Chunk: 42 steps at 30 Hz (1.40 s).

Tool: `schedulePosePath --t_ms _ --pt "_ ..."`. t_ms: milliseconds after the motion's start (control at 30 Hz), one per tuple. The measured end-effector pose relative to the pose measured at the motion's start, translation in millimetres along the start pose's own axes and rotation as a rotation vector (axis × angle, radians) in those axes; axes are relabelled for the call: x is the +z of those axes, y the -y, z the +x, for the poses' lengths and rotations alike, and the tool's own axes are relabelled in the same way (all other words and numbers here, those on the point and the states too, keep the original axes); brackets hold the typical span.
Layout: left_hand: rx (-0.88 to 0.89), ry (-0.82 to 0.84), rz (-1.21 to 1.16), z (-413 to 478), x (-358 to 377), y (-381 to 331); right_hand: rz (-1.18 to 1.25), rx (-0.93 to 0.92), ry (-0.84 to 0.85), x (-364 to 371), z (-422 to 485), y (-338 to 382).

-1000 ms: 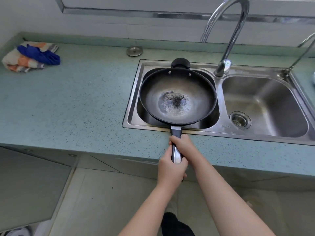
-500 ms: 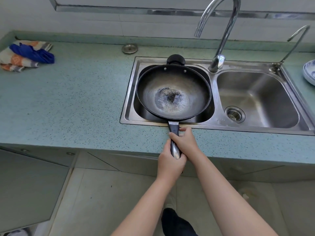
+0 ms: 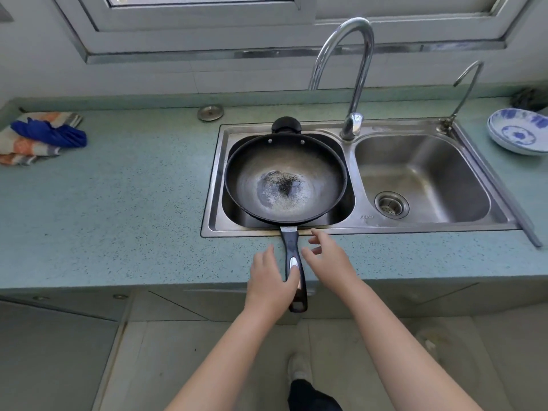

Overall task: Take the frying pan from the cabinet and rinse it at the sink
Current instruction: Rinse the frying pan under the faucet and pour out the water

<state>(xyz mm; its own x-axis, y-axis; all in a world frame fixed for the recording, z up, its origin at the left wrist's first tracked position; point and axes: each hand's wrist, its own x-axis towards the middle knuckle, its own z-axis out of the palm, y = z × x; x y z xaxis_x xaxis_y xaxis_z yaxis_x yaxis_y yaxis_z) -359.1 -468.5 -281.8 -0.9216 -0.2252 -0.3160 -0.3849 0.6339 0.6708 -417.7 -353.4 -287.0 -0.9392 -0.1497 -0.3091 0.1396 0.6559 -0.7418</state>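
The black frying pan (image 3: 284, 179), with a worn, speckled centre, sits in the left basin of the steel double sink (image 3: 216, 179). Its long handle (image 3: 292, 250) lies across the counter's front strip and sticks out past the edge. My left hand (image 3: 271, 280) is beside the handle on its left, fingers straight, and the thumb side lies over the handle. To the right of the handle, my right hand (image 3: 326, 256) hovers with fingers spread and touches nothing. The tall faucet (image 3: 355, 84) stands behind the divider; no water runs.
The right basin with its drain strainer (image 3: 391, 204) holds nothing. A thin second tap (image 3: 465, 90) stands at the sink's back right. Blue-and-white bowls (image 3: 519, 132) sit far right, a folded cloth (image 3: 41, 137) far left, and a metal disc (image 3: 210, 112) lies behind the sink.
Both hands gripped the pan handle before. Now the right hand has come off to the right and the left hand's fingers have straightened. The pan has settled into the left basin.
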Motion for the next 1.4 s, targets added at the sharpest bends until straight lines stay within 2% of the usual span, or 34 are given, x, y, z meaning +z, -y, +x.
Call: schedulePosePath --t_ms 133,300,533,767,900,1100,1400 --pt "0.137 -0.102 0.253 12.7 -14.1 -16.5 -0.175 -0.109 -0.047 -25.7 5.2 -5.2" --pt "0.242 -0.167 0.361 25.9 -14.5 -34.9 -0.310 -0.183 -0.124 -54.3 18.1 -9.7" --pt "0.341 -0.156 0.447 55.7 -16.1 -49.2 -0.354 -0.152 -0.203 -74.5 39.1 -2.7" --pt "0.544 -0.129 0.496 101.6 -20.6 -77.9 -0.380 -0.082 -0.322 -96.4 70.8 7.3" --pt "0.539 -0.103 0.457 123.3 -10.6 -93.7 -0.410 -0.081 -0.359 -115.1 95.7 7.0" --pt "0.560 -0.145 0.407 157.1 3.1 -129.4 -0.473 -0.132 -0.318 -143.3 151.7 2.8" --pt "0.478 -0.206 0.525 209.2 28.0 -163.3 -0.542 -0.307 -0.315 -163.5 242.9 -19.0"
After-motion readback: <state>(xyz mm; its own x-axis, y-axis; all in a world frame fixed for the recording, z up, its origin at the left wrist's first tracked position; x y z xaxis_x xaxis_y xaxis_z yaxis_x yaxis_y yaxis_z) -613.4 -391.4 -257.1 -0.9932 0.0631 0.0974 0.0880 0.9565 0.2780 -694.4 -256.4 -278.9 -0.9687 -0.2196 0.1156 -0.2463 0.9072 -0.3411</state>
